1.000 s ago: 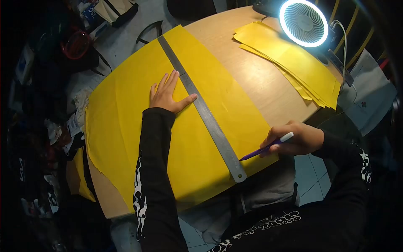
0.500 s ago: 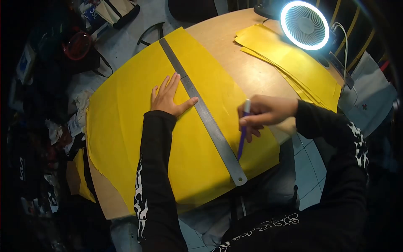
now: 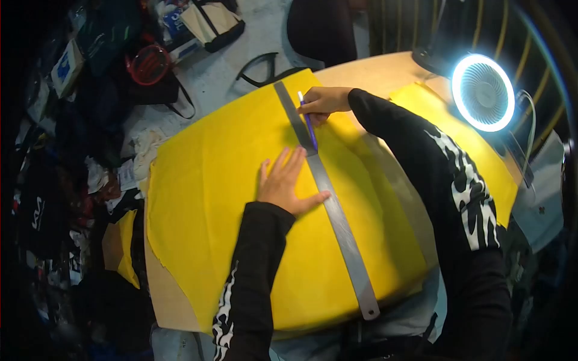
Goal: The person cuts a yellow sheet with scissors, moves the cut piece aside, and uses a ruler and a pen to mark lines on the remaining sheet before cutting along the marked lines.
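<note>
A long metal ruler (image 3: 340, 225) lies slantwise across a large yellow sheet (image 3: 223, 174) on the wooden table. My left hand (image 3: 286, 183) rests flat with its fingers spread, the thumb and fingertips on the ruler. Farther up, my right hand (image 3: 323, 104) is closed around a purple pen (image 3: 310, 129) with a white end. The pen's tip is at the ruler's right edge, just beyond my left fingertips.
A lit ring lamp with a fan-like centre (image 3: 483, 93) stands at the right, beside more yellow sheets (image 3: 460, 141). The wooden table's edge (image 3: 165, 301) shows at lower left. Bags and mixed items crowd the floor at the left.
My right hand has moved with the pen from near the ruler's lower end to its upper part. The view has shifted; my left hand still presses on the ruler.
</note>
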